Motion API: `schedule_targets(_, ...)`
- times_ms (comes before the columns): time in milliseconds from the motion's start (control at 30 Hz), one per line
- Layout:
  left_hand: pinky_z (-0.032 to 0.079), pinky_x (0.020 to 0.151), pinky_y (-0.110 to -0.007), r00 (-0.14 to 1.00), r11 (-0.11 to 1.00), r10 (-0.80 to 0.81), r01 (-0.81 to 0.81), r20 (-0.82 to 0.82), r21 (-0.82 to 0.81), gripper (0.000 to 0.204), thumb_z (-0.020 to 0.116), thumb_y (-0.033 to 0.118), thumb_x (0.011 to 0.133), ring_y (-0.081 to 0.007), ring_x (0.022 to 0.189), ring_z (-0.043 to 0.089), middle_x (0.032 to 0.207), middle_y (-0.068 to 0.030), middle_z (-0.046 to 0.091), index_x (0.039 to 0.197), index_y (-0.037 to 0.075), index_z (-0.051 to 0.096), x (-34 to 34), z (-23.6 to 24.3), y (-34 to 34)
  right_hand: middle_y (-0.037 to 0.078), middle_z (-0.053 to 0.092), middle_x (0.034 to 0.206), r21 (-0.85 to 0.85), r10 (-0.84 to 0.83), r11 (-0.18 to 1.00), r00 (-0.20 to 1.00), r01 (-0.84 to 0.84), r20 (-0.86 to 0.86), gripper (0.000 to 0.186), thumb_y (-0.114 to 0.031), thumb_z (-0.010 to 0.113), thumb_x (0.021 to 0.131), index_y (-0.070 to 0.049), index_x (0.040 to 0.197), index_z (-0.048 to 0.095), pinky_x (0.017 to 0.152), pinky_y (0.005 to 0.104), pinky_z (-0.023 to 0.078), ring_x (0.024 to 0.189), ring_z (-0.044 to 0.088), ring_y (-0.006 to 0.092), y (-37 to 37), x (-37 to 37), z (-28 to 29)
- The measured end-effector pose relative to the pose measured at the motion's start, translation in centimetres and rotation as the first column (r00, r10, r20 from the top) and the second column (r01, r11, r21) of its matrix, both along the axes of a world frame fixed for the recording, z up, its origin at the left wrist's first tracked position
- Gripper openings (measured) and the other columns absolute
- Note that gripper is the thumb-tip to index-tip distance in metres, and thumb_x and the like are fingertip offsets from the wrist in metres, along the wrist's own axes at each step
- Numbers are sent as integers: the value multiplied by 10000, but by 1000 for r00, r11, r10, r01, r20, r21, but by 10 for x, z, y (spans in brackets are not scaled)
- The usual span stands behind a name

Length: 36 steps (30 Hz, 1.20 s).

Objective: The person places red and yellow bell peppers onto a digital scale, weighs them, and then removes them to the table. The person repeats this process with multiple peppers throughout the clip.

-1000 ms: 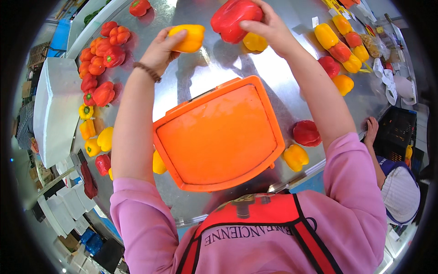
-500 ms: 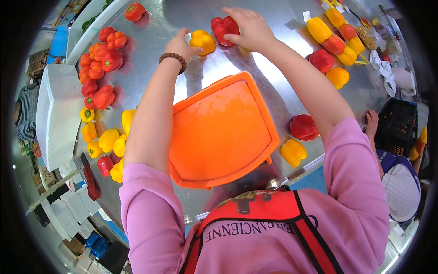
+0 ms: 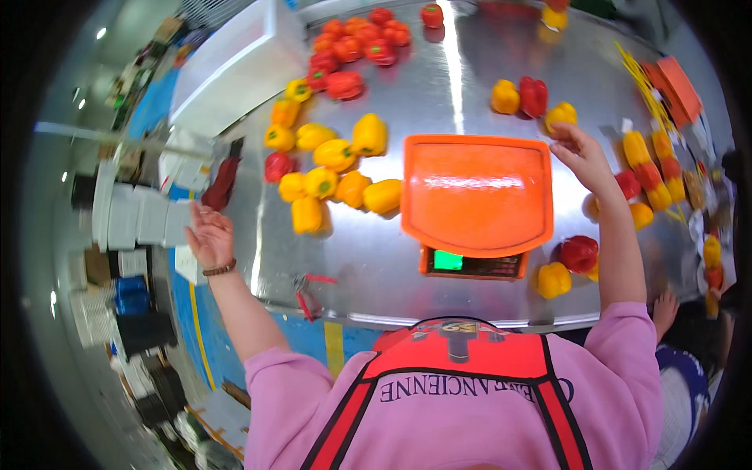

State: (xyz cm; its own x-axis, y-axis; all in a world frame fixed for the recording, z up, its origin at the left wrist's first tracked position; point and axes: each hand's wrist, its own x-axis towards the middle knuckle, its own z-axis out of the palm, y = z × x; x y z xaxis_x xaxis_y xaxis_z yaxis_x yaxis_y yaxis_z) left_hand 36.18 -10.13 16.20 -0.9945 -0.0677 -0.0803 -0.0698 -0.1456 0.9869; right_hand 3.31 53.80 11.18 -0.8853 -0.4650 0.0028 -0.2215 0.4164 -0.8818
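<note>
An orange tray [image 3: 478,211] rests on a scale [image 3: 486,266] with a lit green display, near the table's front edge. My right hand [image 3: 581,160] is over the table by the tray's right side, fingers apart and holding nothing. Just beyond its fingertips lies a yellow bell pepper [image 3: 560,115]. A red bell pepper [image 3: 533,97] and another yellow one [image 3: 505,97] sit side by side behind the tray. My left hand [image 3: 210,235] hangs open in the air beside the table's left edge, palm partly turned up. Several yellow peppers [image 3: 334,155] lie between it and the tray.
Red peppers [image 3: 348,48] cluster at the back left beside a white foam box [image 3: 235,70]. Red-handled snips [image 3: 307,294] lie at the front edge. Packed yellow and red peppers [image 3: 647,174] are at the right, near an orange container [image 3: 675,90]. Another person's hand [image 3: 665,312] shows at the lower right.
My view has turned. My hands have come away from the yellow and red peppers at the back; the left has swung out past the table's left edge, the right to beside the tray.
</note>
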Motion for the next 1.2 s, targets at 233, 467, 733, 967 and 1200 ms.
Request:
schedule_targets(233,239,1112,-633,96,-108,994,649,-60,-753,669,688,428,862,-240,1333,457,1412,-85,515,1451,265,413,195,-8,0,123,662,1082,81,302,952,950,-296,-75,441,-167,702,870,-4,1259,570,871,312,504,953,637,175,-98,36,34)
schedule_targets(467,231,1092,-687,349,-92,936,366,45,-926,682,669,164,840,-277,1326,461,1349,-106,571,1452,280,390,175,-39,-68,145,679,1081,123,491,869,867,-479,-90,445,-218,697,873,-20,1257,589,867,363,517,994,654,248,-227,76,42)
schedule_targets(733,198,1102,-694,700,58,658,320,277,-946,918,792,200,759,-316,1456,222,1507,-78,397,1513,307,279,38,-80,-117,175,678,1094,276,431,885,886,-376,-174,474,-280,730,828,-28,1213,617,872,370,518,1003,662,276,-353,14,-22)
schedule_targets(967,228,1111,-629,918,119,397,-37,14,-992,807,788,181,736,-348,1421,288,1541,-95,334,1451,238,417,-30,-112,-120,165,679,1139,123,-331,916,891,383,-312,576,-381,726,818,-37,1263,601,897,369,511,1041,658,267,-364,-110,-92)
schedule_targets(1200,289,1135,-463,919,403,377,-278,-119,-872,757,750,250,815,-374,1422,286,1555,-214,262,1463,86,395,-43,-149,-144,165,626,1255,124,-561,821,828,557,-12,669,-478,678,851,-24,1328,556,937,354,475,1126,606,252,-316,-194,-123)
